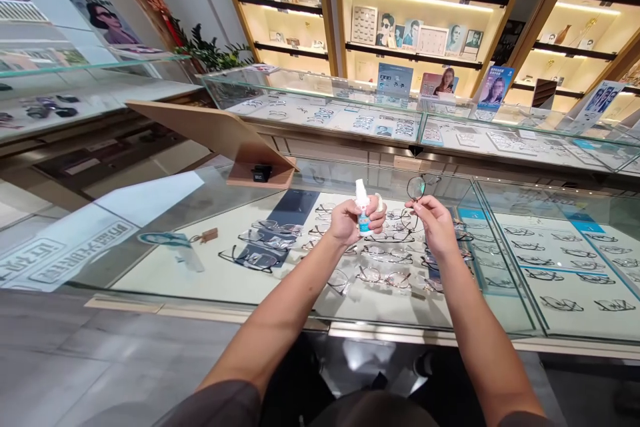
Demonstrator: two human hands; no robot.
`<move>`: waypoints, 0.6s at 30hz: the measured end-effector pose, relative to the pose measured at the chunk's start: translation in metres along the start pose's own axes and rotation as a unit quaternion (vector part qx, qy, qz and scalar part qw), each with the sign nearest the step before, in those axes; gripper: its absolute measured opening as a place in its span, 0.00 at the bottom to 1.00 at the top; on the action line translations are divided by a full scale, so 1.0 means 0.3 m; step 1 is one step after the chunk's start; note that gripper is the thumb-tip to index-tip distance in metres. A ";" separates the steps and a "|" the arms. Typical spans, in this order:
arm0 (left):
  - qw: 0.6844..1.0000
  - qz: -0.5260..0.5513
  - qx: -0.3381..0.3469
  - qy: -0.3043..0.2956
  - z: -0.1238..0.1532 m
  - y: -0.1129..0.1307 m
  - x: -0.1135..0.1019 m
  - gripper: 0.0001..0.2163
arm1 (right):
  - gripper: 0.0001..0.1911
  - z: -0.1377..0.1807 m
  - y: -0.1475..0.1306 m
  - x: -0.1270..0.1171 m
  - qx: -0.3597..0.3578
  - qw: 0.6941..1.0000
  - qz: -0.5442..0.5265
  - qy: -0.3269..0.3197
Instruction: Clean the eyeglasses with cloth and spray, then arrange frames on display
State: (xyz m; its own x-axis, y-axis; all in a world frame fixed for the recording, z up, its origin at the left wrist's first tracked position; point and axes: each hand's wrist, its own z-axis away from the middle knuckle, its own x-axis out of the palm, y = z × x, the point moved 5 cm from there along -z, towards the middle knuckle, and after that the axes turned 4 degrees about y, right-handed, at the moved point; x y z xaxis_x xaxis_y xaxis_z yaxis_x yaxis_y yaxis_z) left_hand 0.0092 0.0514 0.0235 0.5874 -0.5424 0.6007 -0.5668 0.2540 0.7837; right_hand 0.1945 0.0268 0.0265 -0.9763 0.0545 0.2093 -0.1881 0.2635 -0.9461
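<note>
My left hand (346, 221) is closed around a small white spray bottle (363, 219) with a blue label, held upright above the glass counter. A small pale item shows by its fingertips; I cannot make out what it is. To the right, my right hand (437, 225) pinches a pair of thin-framed eyeglasses (416, 189), one round lens raised near the height of the bottle's nozzle. Bottle and eyeglasses are apart. Below both hands, rows of eyeglasses (384, 276) lie inside the glass display case (280, 307), partly hidden by my forearms.
On the counter's left stand a tilted wooden board (210, 133) and a small black object (261, 173). A teal-and-clear strip with a brown tag (210, 235) lies nearer. Behind runs another glass case (320, 90), with lit shelves (420, 0) beyond.
</note>
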 end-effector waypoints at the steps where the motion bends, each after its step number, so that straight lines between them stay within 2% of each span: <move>1: 1.000 -0.007 0.010 -0.002 0.004 0.007 0.008 0.20 | 0.26 0.004 -0.003 0.005 -0.001 1.000 0.005 -0.001; 4: 0.999 -0.043 0.032 -0.007 0.013 0.027 0.021 0.36 | 0.25 0.012 -0.011 0.016 -0.001 1.000 0.019 -0.004; 7: 0.996 -0.086 0.034 -0.010 0.009 0.035 0.019 0.44 | 0.25 0.019 -0.013 0.026 0.006 0.999 0.032 -0.016; 10: 0.986 -0.161 0.036 0.013 -0.004 0.032 0.000 0.45 | 0.24 0.027 -0.013 0.041 0.017 0.998 0.045 -0.038; 14: 0.942 -0.327 0.055 0.055 -0.014 0.019 -0.021 0.43 | 0.24 0.043 -0.008 0.073 0.043 0.995 0.048 -0.073; 18: 0.925 -0.371 0.064 0.049 -0.005 0.005 -0.010 0.43 | 0.25 0.059 -0.002 0.107 0.065 0.992 0.030 -0.106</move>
State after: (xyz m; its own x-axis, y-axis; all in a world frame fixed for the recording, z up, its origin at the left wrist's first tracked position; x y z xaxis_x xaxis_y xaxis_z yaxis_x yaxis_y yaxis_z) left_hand 0.0074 0.0546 0.0230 0.8885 -0.4520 -0.0795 -0.0456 -0.2592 0.9647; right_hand 0.1614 0.0113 0.0294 -0.9842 -0.1411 0.1071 -0.1269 0.1396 -0.9821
